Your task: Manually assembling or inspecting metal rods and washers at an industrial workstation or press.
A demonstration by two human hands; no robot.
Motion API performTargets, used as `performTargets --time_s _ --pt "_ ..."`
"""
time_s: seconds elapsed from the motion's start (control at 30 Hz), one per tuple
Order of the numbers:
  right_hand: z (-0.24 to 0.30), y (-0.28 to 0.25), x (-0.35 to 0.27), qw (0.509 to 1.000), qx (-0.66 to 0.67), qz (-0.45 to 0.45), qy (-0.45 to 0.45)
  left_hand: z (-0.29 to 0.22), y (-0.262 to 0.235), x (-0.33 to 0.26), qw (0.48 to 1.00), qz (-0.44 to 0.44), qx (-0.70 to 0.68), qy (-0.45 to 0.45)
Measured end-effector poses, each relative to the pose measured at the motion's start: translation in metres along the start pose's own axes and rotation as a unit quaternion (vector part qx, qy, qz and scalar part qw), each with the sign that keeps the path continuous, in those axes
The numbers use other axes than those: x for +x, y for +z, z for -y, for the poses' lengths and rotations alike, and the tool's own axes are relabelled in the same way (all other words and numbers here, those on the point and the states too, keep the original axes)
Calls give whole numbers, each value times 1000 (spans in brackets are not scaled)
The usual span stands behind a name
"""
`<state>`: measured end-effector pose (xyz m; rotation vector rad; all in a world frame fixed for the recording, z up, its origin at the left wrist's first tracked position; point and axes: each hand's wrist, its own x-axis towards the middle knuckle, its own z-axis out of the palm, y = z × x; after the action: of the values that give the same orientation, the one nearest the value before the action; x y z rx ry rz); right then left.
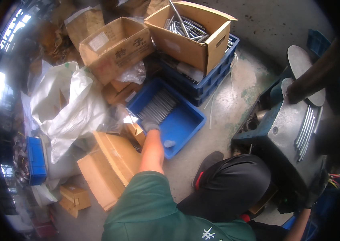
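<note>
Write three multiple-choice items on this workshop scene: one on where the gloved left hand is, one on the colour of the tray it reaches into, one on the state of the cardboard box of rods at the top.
1. Where is the left hand?
A. On the grey machine table
B. At the near end of the metal rods in the blue tray
C. Inside the white plastic bag

2. What colour is that tray?
A. Blue
B. Red
C. Yellow

3. In what state is the cardboard box holding long rods, set in the blue crate?
A. Taped shut
B. Crushed flat
C. Open, its flaps up

Answers:
1. B: the gloved hand lies on the tray's rod ends, beside the floor.
2. A: its walls and bare floor are blue.
3. C: the flaps stand up and rods show inside.

The right hand, gloved, is at the machine's edge; its grip cannot be told.
</note>
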<state>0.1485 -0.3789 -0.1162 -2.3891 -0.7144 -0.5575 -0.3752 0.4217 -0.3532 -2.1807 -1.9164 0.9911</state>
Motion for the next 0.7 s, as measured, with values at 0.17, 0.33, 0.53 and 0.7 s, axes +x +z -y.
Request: performTargets --time_s 0.17,0.33,0.53,0.7 --pt "16 1 -2 998 51 6 47 -6 6 -6 999 -51 -5 2" --pt "24 -1 2 1000 5 14 24 -11 7 -16 997 -77 -21 -11" --pt "43 0 3 985 81 3 155 -7 11 5 995 -93 -24 -3" --pt "106 14 2 997 21 -24 76 4 14 8 997 -68 -30 0"
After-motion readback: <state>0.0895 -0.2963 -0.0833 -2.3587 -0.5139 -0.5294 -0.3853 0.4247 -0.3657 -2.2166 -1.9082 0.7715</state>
